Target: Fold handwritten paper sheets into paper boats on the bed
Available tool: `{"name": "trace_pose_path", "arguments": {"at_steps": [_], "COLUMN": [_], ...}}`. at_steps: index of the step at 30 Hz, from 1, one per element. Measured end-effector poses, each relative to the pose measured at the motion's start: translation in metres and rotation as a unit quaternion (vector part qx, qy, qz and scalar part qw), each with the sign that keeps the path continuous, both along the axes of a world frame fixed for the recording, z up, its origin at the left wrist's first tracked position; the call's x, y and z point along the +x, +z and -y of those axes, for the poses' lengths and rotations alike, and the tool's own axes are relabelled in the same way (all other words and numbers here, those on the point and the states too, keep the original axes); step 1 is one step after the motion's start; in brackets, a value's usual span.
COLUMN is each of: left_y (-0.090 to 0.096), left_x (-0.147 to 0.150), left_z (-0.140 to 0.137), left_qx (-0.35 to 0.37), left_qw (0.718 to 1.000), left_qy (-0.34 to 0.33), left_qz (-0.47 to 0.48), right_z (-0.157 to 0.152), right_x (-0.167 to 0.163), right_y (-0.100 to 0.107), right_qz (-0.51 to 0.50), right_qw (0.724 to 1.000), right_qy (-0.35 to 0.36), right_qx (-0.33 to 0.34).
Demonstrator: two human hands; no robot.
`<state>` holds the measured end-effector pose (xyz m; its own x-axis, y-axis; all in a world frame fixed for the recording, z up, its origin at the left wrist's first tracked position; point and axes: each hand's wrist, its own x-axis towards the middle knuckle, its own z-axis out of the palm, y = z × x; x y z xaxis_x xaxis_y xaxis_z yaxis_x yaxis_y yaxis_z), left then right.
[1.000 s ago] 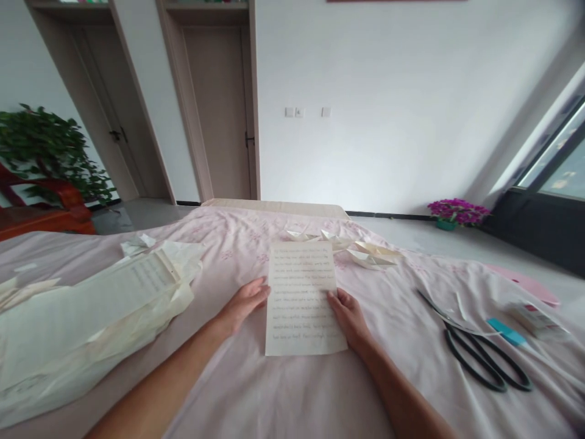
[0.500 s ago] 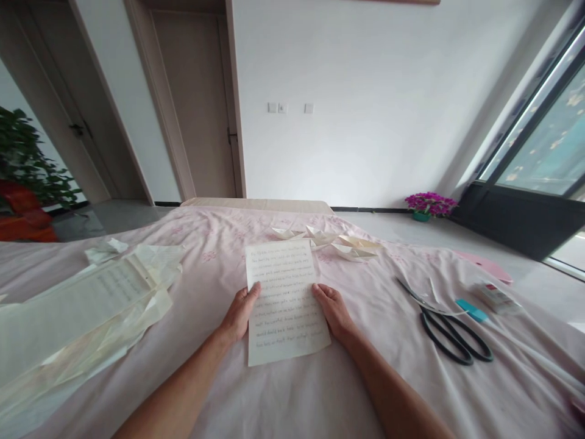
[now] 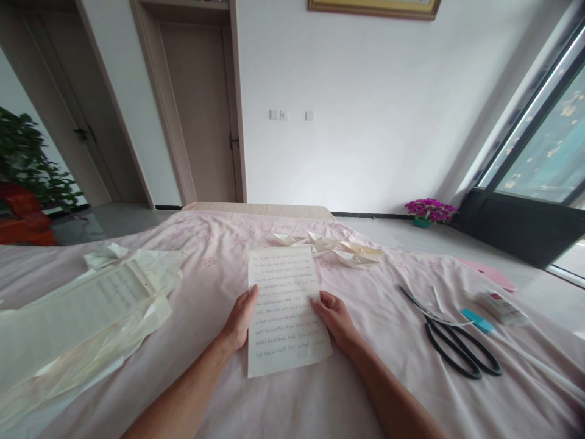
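Observation:
A sheet of paper (image 3: 287, 317) covered in handwriting is held up in front of me, its top edge tilted away. My left hand (image 3: 241, 314) pinches its left edge, thumb on the front and fingers hidden behind. On the opposite edge, my right hand (image 3: 336, 316) grips the sheet the same way, a little lower. Just beyond the top of the sheet, several folded paper boats (image 3: 359, 257) sit on the pink floral cloth (image 3: 205, 366). The sheet partly covers the nearest of them.
Loose written papers (image 3: 86, 311) lie in a pile at left. To the right are black-handled scissors (image 3: 457, 341), a blue eraser (image 3: 476, 320), a small white box (image 3: 501, 306) and a pink flat object (image 3: 487, 274). A pot of magenta flowers (image 3: 430, 210) stands on the floor.
The view has tilted slightly upward, so more of the picture frame shows on the wall. Both hands keep their hold on the sheet, which stays in nearly the same place.

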<state>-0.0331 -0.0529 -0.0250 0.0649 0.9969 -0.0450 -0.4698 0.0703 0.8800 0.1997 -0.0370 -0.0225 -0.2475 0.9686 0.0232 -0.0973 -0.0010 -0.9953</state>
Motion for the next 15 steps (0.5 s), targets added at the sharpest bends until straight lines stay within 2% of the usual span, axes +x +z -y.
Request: {"name": "trace_pose_path", "arguments": {"at_steps": [6,10,15], "left_y": [-0.0043,-0.0025,0.0018], "left_x": [0.0005,0.0009,0.0013], "left_z": [-0.002,-0.0005,0.0025], "left_qx": [-0.015,0.0,0.014], "left_qw": [1.0,1.0,1.0], "left_qy": [-0.004,-0.016,0.001], "left_qz": [0.006,0.016,0.012], "right_z": [-0.0022,-0.0034,-0.0017], "right_x": [0.0012,0.0018,0.002], "right_y": [-0.006,-0.0076,-0.0041], "right_qz": [-0.055,-0.066,-0.07], "right_qw": [0.998,0.996,0.996], "right_qy": [0.042,0.05,0.047], "right_qx": [0.011,0.017,0.023]}}
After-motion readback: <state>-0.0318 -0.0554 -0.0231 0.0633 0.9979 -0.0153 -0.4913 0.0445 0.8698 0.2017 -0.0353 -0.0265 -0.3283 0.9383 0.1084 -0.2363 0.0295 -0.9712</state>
